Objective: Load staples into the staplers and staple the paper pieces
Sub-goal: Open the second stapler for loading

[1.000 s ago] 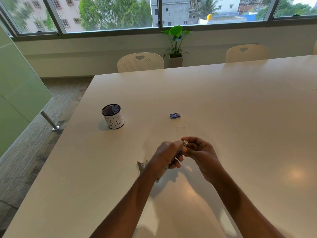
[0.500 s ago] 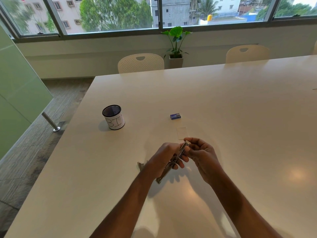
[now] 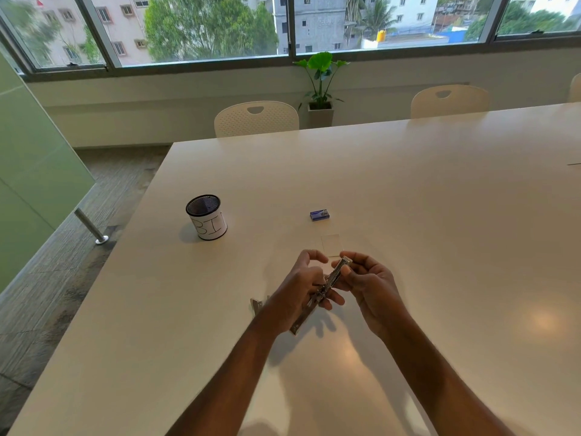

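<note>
A broad white table (image 3: pixel 408 215) fills most of the view. Its far edge runs below a long window (image 3: pixel 204 26). A green glass partition (image 3: pixel 34 171) stands off to the left over the grey floor. Two pale chairs (image 3: pixel 256 119) are drawn up at the far side, with a potted plant (image 3: pixel 320 80) on the floor between them.

On the left part of the table stands a round mesh cup (image 3: pixel 207 217) wrapped in white paper with hand-drawn letters.

Nearer the camera, both forearms reach in over the table. The left grip (image 3: pixel 301 287) is clasped round the lower half of a slim metal stapler (image 3: pixel 334 275), its lower fingers (image 3: pixel 330 302) curled under the body. Its thumb and forefinger are raised above it, bent and a little apart. The right grip (image 3: pixel 367 284) pinches the stapler's upper end between thumb and curled fingers. The stapler slants up and away, held off the table between the two grips, its low end poking out below the left palm.

Just left of the left wrist, a small metal piece (image 3: pixel 257 305) lies on the table, partly hidden; what it is cannot be told.

Just beyond the grips lies a pale square paper piece (image 3: pixel 331 243), flat on the table. Further back, apart from it, sits a small blue staple box (image 3: pixel 319 215).
</note>
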The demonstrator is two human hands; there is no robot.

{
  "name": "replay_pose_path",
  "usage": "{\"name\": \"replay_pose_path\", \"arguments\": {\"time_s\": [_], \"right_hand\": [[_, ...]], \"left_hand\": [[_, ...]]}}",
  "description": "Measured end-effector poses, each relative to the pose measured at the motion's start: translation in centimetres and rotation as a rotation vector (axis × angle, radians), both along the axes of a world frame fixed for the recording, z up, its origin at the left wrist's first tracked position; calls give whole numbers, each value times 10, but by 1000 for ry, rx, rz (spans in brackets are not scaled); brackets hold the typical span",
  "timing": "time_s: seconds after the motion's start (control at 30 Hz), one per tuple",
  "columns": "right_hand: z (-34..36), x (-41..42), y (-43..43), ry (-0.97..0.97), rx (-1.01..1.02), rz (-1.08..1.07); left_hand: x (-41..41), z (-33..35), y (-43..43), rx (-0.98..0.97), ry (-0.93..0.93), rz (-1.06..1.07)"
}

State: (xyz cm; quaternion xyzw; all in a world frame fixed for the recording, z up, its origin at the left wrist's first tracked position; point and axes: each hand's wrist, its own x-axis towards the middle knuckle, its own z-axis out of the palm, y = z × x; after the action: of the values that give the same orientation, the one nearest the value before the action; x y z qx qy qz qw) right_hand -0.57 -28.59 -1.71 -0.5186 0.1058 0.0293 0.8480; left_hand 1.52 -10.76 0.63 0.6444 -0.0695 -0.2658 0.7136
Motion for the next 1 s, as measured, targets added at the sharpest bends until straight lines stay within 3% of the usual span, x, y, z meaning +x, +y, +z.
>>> {"name": "replay_pose_path", "arguments": {"time_s": [0.13,0.43,0.63,0.77,1.0], "right_hand": [[2,-1,0,36,80,-19],[4,-4,2,83,182,-50],[-3,-9,-7,89,189,-51],[-7,-10,-21,48,95,-72],[-18,-17,-47,-89,-287,35]], "left_hand": [[1,0,3,-3,-56,-63],[-1,3,5,-60,8,-54],[-5,1,5,105,-84,-129],[-7,-12,4,349,-276,-25],[-6,-18,-3,425,-392,2]]}}
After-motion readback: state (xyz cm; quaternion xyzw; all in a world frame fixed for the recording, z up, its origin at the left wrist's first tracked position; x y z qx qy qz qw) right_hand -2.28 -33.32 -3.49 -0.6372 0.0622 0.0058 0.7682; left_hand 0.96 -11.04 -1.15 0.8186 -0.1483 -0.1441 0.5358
